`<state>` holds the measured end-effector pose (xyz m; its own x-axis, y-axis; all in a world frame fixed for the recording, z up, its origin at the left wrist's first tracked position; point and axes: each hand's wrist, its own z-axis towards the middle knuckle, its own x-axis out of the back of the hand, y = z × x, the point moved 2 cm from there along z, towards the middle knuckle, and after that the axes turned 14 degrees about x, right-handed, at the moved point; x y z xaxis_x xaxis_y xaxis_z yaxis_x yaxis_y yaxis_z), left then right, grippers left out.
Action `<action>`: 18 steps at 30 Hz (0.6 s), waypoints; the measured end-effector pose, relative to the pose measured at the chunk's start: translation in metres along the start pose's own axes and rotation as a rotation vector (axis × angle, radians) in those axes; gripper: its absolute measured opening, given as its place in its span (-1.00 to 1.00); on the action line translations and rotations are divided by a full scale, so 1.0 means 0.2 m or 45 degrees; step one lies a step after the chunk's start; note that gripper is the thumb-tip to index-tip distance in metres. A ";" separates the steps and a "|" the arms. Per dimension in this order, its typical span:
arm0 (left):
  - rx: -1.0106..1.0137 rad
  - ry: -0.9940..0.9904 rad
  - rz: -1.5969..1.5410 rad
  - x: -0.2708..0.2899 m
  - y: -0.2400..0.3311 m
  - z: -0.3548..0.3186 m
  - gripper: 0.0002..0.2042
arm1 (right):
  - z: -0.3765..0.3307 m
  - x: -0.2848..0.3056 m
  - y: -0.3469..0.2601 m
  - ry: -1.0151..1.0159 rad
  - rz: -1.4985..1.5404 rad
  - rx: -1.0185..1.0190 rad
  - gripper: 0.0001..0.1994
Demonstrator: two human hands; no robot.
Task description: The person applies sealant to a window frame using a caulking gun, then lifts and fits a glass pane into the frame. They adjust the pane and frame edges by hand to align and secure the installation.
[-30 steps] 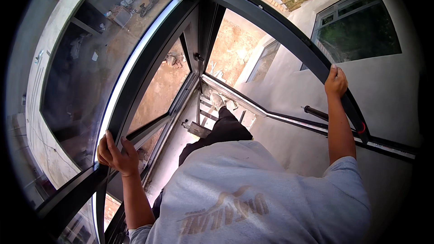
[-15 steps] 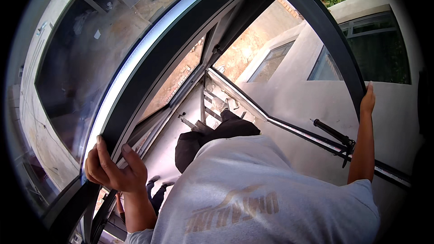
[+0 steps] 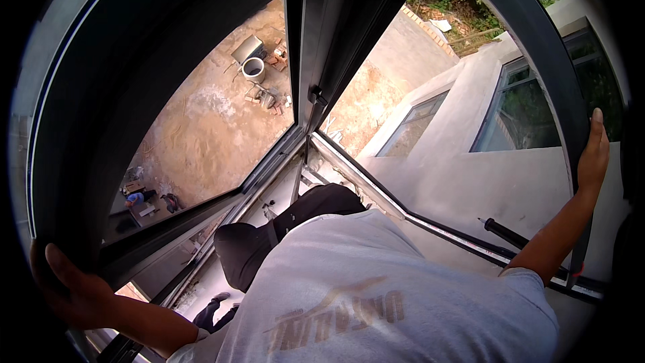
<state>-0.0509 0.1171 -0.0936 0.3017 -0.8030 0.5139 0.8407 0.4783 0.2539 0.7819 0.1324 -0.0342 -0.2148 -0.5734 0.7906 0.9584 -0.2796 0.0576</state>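
Note:
At the far left, my left hand (image 3: 77, 289) is closed on the outer edge of a wide, dark window sash (image 3: 87, 107), its thumb on the near face and its fingers mostly hidden in shadow. My right hand (image 3: 592, 158), arm stretched out, grips the outer edge of a dark frame bar (image 3: 537, 33) that looks curved down the right side. Whether both hands hold one sash or two, I cannot tell. A black window handle (image 3: 317, 96) sits on the corner post between them. Beside my right forearm a black caulking gun (image 3: 504, 232) lies across the sill, its rear hidden.
A narrow window track (image 3: 430, 222) runs along the right side. Below, the sandy yard (image 3: 195, 128) holds a round tub (image 3: 253, 69), bricks and a person in blue (image 3: 138, 197). Another person's dark-clad legs (image 3: 213, 309) show at lower left. A pale wall (image 3: 470, 181) with windows stands outside.
The dark sash has shifted left, and its bright edge no longer shows. My left hand has moved outward to the left with it; my right hand and its bar sit farther right and slightly lower.

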 end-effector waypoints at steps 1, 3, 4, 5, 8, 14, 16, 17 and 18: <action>0.106 -0.014 0.022 0.00 -0.02 0.01 -0.51 | -0.01 -0.01 0.00 -0.058 0.004 -0.030 -0.07; -0.118 0.040 0.115 0.02 0.00 0.03 -0.53 | -0.02 -0.01 0.00 -0.154 0.025 -0.088 -0.06; -0.233 0.072 0.152 0.02 0.02 0.04 -0.54 | -0.02 -0.01 -0.02 -0.134 0.016 -0.056 -0.06; -0.268 0.068 0.075 0.03 0.04 0.05 -0.57 | -0.02 0.00 -0.03 -0.094 -0.064 -0.043 -0.05; -0.324 0.027 -0.129 0.04 0.08 0.06 -0.69 | -0.03 -0.01 -0.05 -0.061 -0.198 -0.007 -0.05; -0.455 0.016 -0.062 0.05 0.08 0.06 -0.65 | -0.03 -0.05 0.09 -0.065 -0.052 -0.051 0.00; -0.436 -0.003 -0.070 0.05 0.08 0.06 -0.63 | -0.03 -0.06 0.15 -0.056 -0.080 -0.060 0.01; -0.415 -0.015 -0.079 0.05 0.09 0.06 -0.61 | -0.03 -0.06 0.16 -0.053 -0.095 0.014 0.02; -0.409 -0.004 -0.084 0.06 0.10 0.05 -0.59 | -0.02 -0.06 0.16 -0.043 -0.115 -0.001 0.06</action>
<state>-0.0351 0.1207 -0.0744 0.2410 -0.8273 0.5074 0.9574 0.2884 0.0155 0.8145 0.1266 -0.0450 -0.2937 -0.5196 0.8024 0.9354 -0.3292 0.1291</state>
